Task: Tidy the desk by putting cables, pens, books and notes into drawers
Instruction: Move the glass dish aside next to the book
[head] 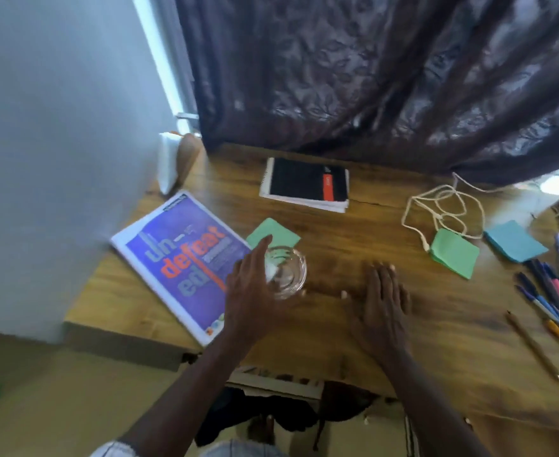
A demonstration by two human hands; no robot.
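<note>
On the wooden desk (337,232) my left hand (251,291) wraps around a clear glass (286,272) near the middle. My right hand (382,305) lies flat on the desk, fingers spread, holding nothing. A purple magazine (176,255) lies at the left edge. A black spiral notebook (306,184) sits at the back. A green sticky pad (276,234) lies just behind the glass, a second green pad (454,253) and a blue pad (514,240) to the right. A white cable (440,206) is coiled at the back right. Several pens (552,305) and a pencil (532,344) lie at the right edge.
A dark curtain (370,77) hangs along the back of the desk. A white wall (57,143) stands on the left. A white folded object (167,163) leans at the desk's back left corner. Below the front edge a drawer (278,380) shows, slightly open.
</note>
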